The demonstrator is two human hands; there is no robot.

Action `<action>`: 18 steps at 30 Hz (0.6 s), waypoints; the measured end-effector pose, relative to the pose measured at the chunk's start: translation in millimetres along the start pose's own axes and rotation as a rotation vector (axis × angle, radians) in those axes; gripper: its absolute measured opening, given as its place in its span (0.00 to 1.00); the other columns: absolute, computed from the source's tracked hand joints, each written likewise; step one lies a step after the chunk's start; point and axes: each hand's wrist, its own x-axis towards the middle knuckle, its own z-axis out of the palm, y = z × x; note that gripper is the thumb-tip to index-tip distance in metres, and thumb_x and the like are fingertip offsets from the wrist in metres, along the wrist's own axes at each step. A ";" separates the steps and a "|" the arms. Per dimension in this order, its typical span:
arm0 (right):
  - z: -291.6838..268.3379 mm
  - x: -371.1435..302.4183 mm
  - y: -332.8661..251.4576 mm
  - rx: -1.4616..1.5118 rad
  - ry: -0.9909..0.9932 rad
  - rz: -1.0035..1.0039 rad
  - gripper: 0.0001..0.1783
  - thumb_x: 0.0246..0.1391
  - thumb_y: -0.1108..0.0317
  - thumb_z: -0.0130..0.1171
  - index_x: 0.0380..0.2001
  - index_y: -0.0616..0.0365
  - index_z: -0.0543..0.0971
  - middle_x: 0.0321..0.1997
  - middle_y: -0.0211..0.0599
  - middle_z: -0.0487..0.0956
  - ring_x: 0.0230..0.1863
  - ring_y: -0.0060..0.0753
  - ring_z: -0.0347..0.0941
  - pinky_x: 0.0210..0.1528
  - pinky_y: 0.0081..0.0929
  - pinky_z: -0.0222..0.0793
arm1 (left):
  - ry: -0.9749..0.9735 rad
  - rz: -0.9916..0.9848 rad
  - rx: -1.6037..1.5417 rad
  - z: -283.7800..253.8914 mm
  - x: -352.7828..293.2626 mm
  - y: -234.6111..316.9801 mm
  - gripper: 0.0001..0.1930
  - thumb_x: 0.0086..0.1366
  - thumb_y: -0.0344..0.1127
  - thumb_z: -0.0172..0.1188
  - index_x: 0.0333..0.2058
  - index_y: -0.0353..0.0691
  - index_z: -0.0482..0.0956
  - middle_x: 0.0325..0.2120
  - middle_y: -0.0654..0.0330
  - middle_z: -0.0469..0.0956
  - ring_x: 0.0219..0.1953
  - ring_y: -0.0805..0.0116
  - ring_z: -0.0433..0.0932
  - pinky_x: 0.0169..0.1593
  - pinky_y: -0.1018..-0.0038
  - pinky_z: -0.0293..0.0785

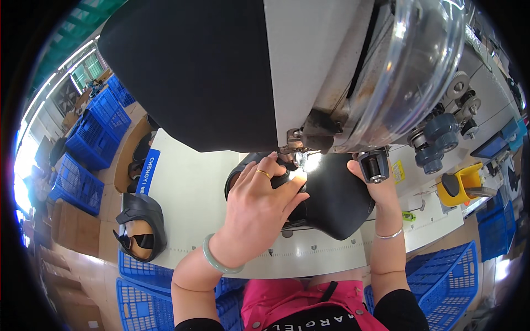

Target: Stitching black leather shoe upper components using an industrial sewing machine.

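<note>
A black leather piece [337, 204] lies on the white sewing machine table, partly under the lit needle and presser foot [300, 156]. My left hand [262, 193], with a gold ring and a pale green bangle at the wrist, pinches the piece close to the needle, its fingertips bunched on a fold. That hand covers part of the work. My right hand [381, 190] grips the piece's right edge, thumb on top; its fingers are partly hidden by the machine and leather. A black shoe-like piece with a tan inside [142, 227] rests at the table's left edge.
The sewing machine head [309, 66] with its clear guard [419, 71] looms above the hands. Tension knobs [436, 138] stick out on the right. A yellow bin [461, 185] and green thread snips [408, 216] lie right. Blue crates [143, 306] stand below and left.
</note>
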 end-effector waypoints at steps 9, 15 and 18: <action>7.3 -2.4 3.8 0.146 0.039 0.026 0.15 0.51 0.70 0.66 0.42 0.63 0.77 0.39 0.30 0.80 0.40 0.18 0.73 0.48 0.18 0.68 | 0.021 0.046 -0.007 0.7 -4.2 -7.3 0.13 0.50 0.33 0.71 0.38 0.43 0.85 0.38 0.56 0.74 0.42 0.56 0.78 0.43 0.66 0.76; 4.4 -2.9 7.3 0.118 -0.003 0.016 0.16 0.53 0.67 0.66 0.43 0.61 0.77 0.41 0.29 0.79 0.43 0.17 0.72 0.49 0.17 0.67 | -0.012 0.057 -0.229 -5.6 -3.6 -24.6 0.13 0.50 0.29 0.70 0.37 0.39 0.86 0.40 0.52 0.77 0.43 0.54 0.78 0.46 0.66 0.76; 5.7 -2.9 9.4 0.126 0.005 0.015 0.16 0.54 0.67 0.66 0.44 0.61 0.76 0.42 0.29 0.79 0.43 0.17 0.71 0.50 0.17 0.66 | -0.004 -0.052 -0.297 -6.6 -2.1 -16.4 0.12 0.50 0.28 0.70 0.36 0.37 0.85 0.39 0.51 0.78 0.44 0.53 0.78 0.47 0.66 0.76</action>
